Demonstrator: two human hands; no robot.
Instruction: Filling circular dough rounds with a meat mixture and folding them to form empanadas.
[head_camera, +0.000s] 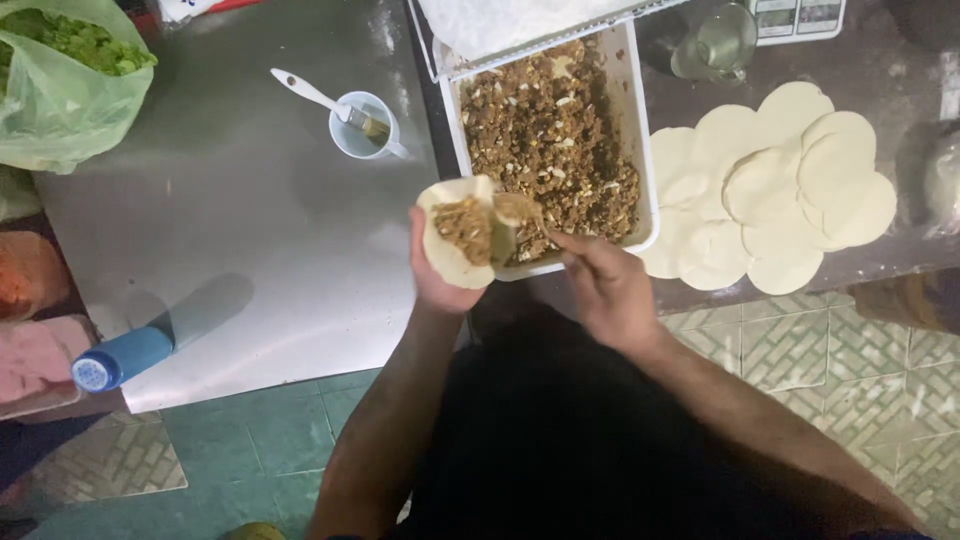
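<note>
The left hand (440, 275) cups a round dough wrapper (455, 235) with brown filling on it, fingers curled under it, just off the counter's front edge. The right hand (610, 290) grips a spoon (515, 220) over the wrapper. A white tray (645, 160) of minced filling sits at the steel counter's (250, 230) front. Flat dough rounds (780, 190) lie on the darker counter (900, 70) beside it. Green patterned tiles (800, 350) cover the floor.
</note>
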